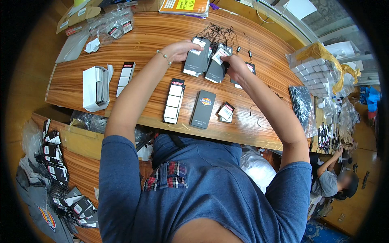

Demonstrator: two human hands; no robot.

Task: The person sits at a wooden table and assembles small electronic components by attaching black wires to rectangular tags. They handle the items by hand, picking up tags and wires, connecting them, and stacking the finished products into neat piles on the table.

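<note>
My left hand is closed on a stack of dark grey hang tags, its thumb lying over a white label at the top. Fingers of my right hand pinch a second bunch of grey hang tags just beside it; a white sticker shows on that bunch. Black strings fan out in a tangle beyond both bunches. More tags lie partly hidden by my right hand. Closer to me rest a grey tag stack, black tags with white panels and a small barcode tag pile.
On the left stand a white-wrapped card stack and a paneled tag. Plastic bags and papers line the far side. White boxes in plastic sit right, near another person. Many tags hang lower left.
</note>
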